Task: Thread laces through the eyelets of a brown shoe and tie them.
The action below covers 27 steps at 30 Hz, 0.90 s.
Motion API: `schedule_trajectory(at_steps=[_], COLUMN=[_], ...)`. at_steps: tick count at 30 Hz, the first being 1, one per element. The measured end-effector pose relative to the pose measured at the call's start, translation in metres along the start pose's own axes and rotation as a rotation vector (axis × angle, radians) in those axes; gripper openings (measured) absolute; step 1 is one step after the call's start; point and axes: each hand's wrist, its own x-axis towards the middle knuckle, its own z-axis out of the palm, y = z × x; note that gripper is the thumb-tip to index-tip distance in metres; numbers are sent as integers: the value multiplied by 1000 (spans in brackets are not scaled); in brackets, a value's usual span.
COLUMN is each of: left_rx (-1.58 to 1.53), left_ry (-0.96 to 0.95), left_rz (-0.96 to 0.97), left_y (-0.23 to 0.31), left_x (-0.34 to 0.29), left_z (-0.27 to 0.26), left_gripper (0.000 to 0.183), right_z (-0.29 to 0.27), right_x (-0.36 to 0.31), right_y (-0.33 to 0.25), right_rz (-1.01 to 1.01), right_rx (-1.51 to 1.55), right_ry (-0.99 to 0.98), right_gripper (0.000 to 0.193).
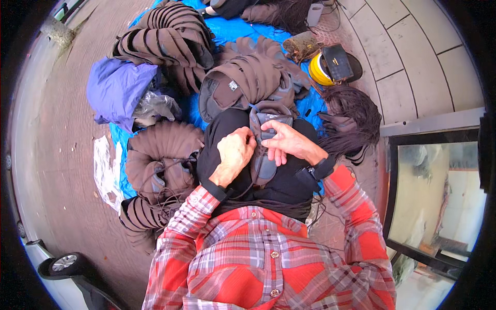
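A brown-grey shoe upper (264,170) lies lengthwise over my black-trousered thighs, its opening and tongue away from me. My left hand (236,154) is closed in a pinch at the left edge of the upper; what its fingertips hold is too small to make out. Over the right side of the upper is my right hand (289,142), thumb and forefinger apart, the other fingers loosely bent. A thin dark lace trails from the upper's near end across my lap. Just beyond my knees, a nested row of brown shoe uppers (253,77) rests on its side.
More nested uppers (160,39) (163,150) lie at left on a blue tarp (227,30), beside a purple bag (121,88). A bundle of dark laces (351,116) hangs at right, near a yellow tub (319,72) with a black wallet (337,61) on top. A glass-sided case (434,191) stands close at right.
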Motion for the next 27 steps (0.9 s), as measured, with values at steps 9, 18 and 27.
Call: schedule_trajectory(at_steps=[9, 18, 27], left_rx=[-12, 121, -92], left_ry=[-3, -76, 30], left_rz=[-11, -23, 18], left_y=[-2, 11, 2], left_x=[-1, 10, -7], left_z=[8, 10, 11], left_gripper=[17, 12, 16], right_z=[-25, -22, -24], right_x=[9, 40, 37], right_y=[-23, -55, -31], right_rz=[208, 128, -32], right_rx=[-229, -860, -860], right_ry=[-280, -212, -120], right_gripper=[66, 22, 11])
